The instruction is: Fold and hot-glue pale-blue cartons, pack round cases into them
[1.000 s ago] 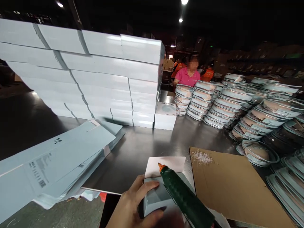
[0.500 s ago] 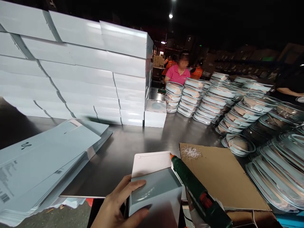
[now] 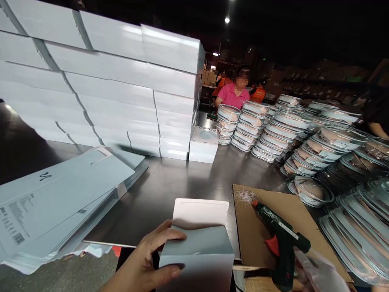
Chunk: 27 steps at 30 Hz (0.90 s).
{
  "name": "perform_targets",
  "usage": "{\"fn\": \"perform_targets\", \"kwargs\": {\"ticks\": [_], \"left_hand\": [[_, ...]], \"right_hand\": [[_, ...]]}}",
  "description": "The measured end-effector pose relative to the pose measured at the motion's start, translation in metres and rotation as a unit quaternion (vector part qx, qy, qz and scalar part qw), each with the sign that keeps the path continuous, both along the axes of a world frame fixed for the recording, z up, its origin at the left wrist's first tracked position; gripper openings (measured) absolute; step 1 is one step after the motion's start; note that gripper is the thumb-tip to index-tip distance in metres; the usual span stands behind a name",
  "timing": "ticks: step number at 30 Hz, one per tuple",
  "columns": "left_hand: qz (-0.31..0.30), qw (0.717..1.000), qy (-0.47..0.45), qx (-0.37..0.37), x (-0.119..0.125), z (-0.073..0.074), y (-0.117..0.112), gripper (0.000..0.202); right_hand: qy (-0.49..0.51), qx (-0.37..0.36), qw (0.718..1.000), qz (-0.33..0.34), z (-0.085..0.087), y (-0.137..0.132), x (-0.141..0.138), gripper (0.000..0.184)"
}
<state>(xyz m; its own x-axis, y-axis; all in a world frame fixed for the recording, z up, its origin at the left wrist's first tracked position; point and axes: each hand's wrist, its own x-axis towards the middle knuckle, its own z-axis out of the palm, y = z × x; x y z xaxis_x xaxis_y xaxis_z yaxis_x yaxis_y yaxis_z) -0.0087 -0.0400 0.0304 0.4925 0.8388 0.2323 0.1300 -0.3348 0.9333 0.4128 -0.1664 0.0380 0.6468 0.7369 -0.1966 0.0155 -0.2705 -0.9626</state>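
A light blue-grey carton [image 3: 197, 259] stands in front of me, its white flap [image 3: 200, 213] raised at the far side. My left hand [image 3: 154, 255] grips the carton's left side, fingers on top and thumb on the near face. On the cardboard sheet [image 3: 267, 231] at the right rests a dark green glue gun [image 3: 282, 239] with a red trigger, its orange nozzle by a heap of whitish glue strands [image 3: 244, 196]. My right hand [image 3: 304, 280] is a blur beside the gun's handle at the bottom edge, with something whitish over it; its fingers cannot be made out.
Flat printed carton blanks [image 3: 75, 186] lie stacked at left. Behind them rises a wall of white boxes [image 3: 121, 85], with one finished box [image 3: 203, 142] at its end. Stacks of clear round packs [image 3: 279, 134] fill the right. A person in pink [image 3: 232, 95] sits beyond.
The glue gun has moved right, from the carton's flap onto the cardboard sheet. My right hand has moved right with it. My left hand still holds the carton.
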Motion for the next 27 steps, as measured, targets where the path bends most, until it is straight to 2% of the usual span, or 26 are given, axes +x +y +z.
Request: {"fn": "perform_targets", "kwargs": {"ticks": [2, 3, 4, 6, 7, 9, 11, 13, 16, 19, 24, 25, 26, 27], "left_hand": [[-0.002, 1.0, -0.005, 0.012, 0.004, 0.006, 0.002, 0.034], [0.0, 1.0, -0.003, 0.012, 0.006, 0.007, 0.003, 0.034], [-0.001, 1.0, 0.002, 0.007, 0.008, 0.007, 0.003, 0.034], [-0.017, 1.0, 0.009, -0.018, 0.011, 0.003, 0.001, 0.033], [-0.025, 0.999, 0.004, -0.042, 0.013, -0.002, -0.001, 0.032], [-0.019, 0.994, -0.06, -0.089, 0.016, -0.014, -0.008, 0.031], [0.019, 0.979, -0.156, -0.127, 0.02, -0.026, -0.014, 0.032], [0.045, 0.971, -0.197, -0.128, 0.021, -0.033, -0.017, 0.036], [0.009, 0.989, -0.123, -0.086, 0.017, -0.027, -0.014, 0.038], [-0.063, 0.994, -0.055, -0.064, 0.013, -0.013, -0.005, 0.029], [-0.077, 0.995, -0.039, -0.052, 0.006, -0.005, 0.006, 0.014], [-0.062, 0.995, -0.047, -0.054, 0.003, -0.005, 0.008, 0.015], [-0.022, 0.995, -0.067, -0.072, -0.001, -0.005, 0.01, 0.018], [0.043, 0.989, -0.1, -0.099, -0.004, -0.005, 0.012, 0.024]], "right_hand": [[-0.046, -0.008, 0.999, 0.019, 0.001, -0.002, -0.011, 0.022], [-0.062, 0.015, 0.996, 0.055, 0.002, 0.002, -0.026, 0.036], [-0.074, 0.047, 0.991, 0.1, 0.003, 0.009, -0.044, 0.059], [-0.05, 0.172, 0.945, 0.274, 0.004, 0.029, -0.087, 0.11], [-0.002, 0.181, 0.922, 0.344, 0.003, 0.039, -0.106, 0.112], [-0.001, 0.215, 0.894, 0.394, 0.0, 0.053, -0.134, 0.1], [-0.1, 0.226, 0.882, 0.402, -0.005, 0.056, -0.144, 0.082], [-0.205, 0.228, 0.86, 0.408, -0.008, 0.052, -0.142, 0.076], [-0.276, 0.219, 0.826, 0.439, -0.006, 0.047, -0.134, 0.081], [-0.322, 0.214, 0.802, 0.457, 0.002, 0.051, -0.134, 0.073], [-0.246, 0.228, 0.812, 0.477, 0.011, 0.06, -0.136, 0.061], [-0.203, 0.219, 0.829, 0.472, 0.012, 0.06, -0.134, 0.057], [-0.149, 0.207, 0.852, 0.457, 0.011, 0.058, -0.13, 0.054], [-0.093, 0.197, 0.876, 0.43, 0.011, 0.057, -0.127, 0.053]]}}
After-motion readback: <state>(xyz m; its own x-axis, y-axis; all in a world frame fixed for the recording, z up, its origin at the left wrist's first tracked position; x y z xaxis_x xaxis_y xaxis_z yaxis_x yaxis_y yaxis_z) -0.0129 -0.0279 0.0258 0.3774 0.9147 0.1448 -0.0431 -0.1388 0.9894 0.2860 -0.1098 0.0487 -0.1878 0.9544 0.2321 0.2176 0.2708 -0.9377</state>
